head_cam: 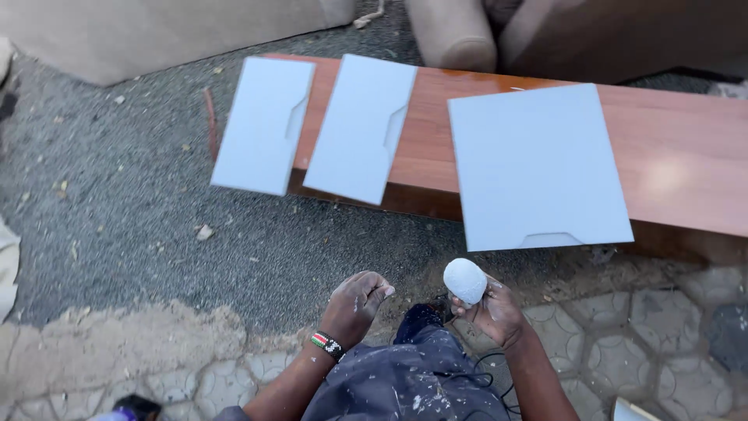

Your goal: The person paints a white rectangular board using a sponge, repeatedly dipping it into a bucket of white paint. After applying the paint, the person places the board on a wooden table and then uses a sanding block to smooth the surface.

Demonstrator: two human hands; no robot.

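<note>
My right hand holds a rounded white pad, dusted pale, just below the near edge of a large pale-blue panel. My left hand is closed in a loose fist with nothing visible in it, and a beaded band circles its wrist. Two narrower pale-blue panels lie to the left, each with a notched cut-out on its right edge. All three rest across a glossy reddish-brown wooden board.
Grey gravel ground stretches left and in front of the board. Patterned paving lies near my feet. Beige upholstered furniture stands behind the board. My paint-spattered dark trousers fill the bottom centre, with a thin black cable beside them.
</note>
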